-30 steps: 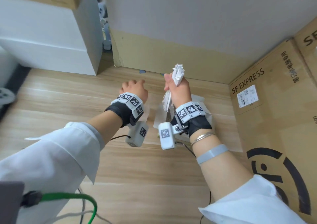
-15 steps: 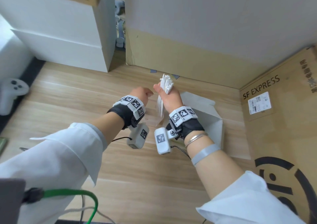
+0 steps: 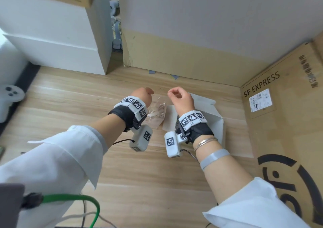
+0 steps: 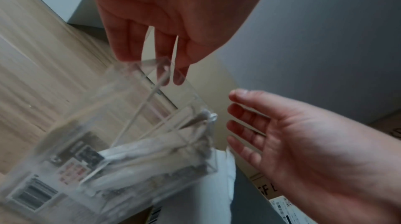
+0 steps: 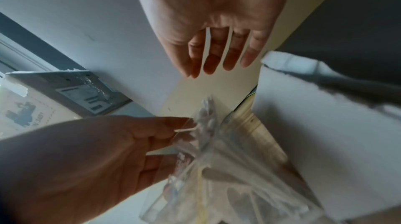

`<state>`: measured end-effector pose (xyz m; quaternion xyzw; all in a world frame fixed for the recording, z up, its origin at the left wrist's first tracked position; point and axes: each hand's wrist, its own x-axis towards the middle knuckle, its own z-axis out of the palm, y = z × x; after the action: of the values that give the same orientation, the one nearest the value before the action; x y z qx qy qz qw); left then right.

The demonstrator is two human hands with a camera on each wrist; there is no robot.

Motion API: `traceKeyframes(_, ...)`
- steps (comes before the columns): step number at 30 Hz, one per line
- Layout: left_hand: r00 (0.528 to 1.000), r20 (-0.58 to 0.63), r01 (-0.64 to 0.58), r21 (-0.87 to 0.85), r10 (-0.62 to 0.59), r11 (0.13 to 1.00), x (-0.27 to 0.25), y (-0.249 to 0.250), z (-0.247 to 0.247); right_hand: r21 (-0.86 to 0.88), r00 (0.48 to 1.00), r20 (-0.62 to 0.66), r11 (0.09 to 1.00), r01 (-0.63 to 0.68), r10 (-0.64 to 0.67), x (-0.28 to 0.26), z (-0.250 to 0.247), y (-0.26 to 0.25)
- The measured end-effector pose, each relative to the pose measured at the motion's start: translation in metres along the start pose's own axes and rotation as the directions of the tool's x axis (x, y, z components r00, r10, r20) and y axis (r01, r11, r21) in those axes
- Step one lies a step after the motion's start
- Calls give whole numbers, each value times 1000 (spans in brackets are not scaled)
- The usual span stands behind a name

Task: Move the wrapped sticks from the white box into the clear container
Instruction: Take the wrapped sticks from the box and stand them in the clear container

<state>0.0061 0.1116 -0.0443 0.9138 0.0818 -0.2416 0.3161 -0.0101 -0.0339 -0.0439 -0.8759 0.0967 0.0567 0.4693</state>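
Note:
The clear container stands on the wooden table between my two hands, and the paper-wrapped sticks lean inside it. My left hand pinches its rim; in the left wrist view the fingers come down on the container's top corner, with the sticks below. My right hand hovers just right of the container, holding nothing, with relaxed fingers. The white box lies open under my right wrist, its inside hidden.
A cardboard carton marked SF EXPRESS walls off the right side. A tall cardboard panel stands behind and a white cabinet at back left. A white controller lies far left. A green cable runs near me.
My right hand held a bundle of wrapped sticks raised above the table. The bundle now stands in the clear container and the right hand is empty beside it.

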Motion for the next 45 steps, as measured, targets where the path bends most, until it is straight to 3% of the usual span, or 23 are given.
traceKeyframes(6,977,-152,-157,-54,147,986,-9,32,14,-56,996,-61,996,-73,70,-2,-28,20)
traceKeyframes(12,953,-129,-291,-139,274,947,-28,75,41,-125,979,-25,971,-203,201,-9,-49,45)
traceKeyframes(20,987,68,-137,-119,145,983,-32,73,73,-367,896,326,914,-174,302,-19,-36,61)
traceKeyframes(27,994,71,-67,-145,78,987,-41,70,82,-358,928,263,920,-161,265,-20,-37,63)
traceKeyframes(31,987,161,8,-53,1,999,-39,72,91,-304,954,200,940,-158,225,-18,-54,71)
traceKeyframes(35,988,142,71,-93,-57,993,-35,69,102,-446,940,210,882,-152,268,-17,-69,81)
traceKeyframes(36,985,158,72,-48,-64,996,-37,73,102,-511,928,226,847,-145,296,-17,-71,83)
traceKeyframes(37,965,243,54,166,-94,985,-39,75,101,-561,914,239,815,-145,327,-17,-72,87)
traceKeyframes(38,964,248,-25,433,-92,901,-42,73,105,-585,900,252,797,-151,356,-18,-71,90)
traceKeyframes(39,968,230,-12,441,-100,898,-47,73,103,-587,888,266,794,-159,375,-19,-70,93)
traceKeyframes(40,973,182,101,201,-139,974,-42,73,102,-574,884,272,802,-169,381,-20,-69,95)
traceKeyframes(41,968,183,192,-104,-171,976,-31,68,100,-557,887,266,811,-178,377,-22,-68,96)
traceKeyframes(42,970,156,219,-218,-187,951,-26,63,99,-550,893,256,816,-180,369,-23,-66,97)
traceKeyframes(45,981,174,123,-224,-84,967,-25,57,97,-599,895,248,785,-158,370,-23,-57,98)
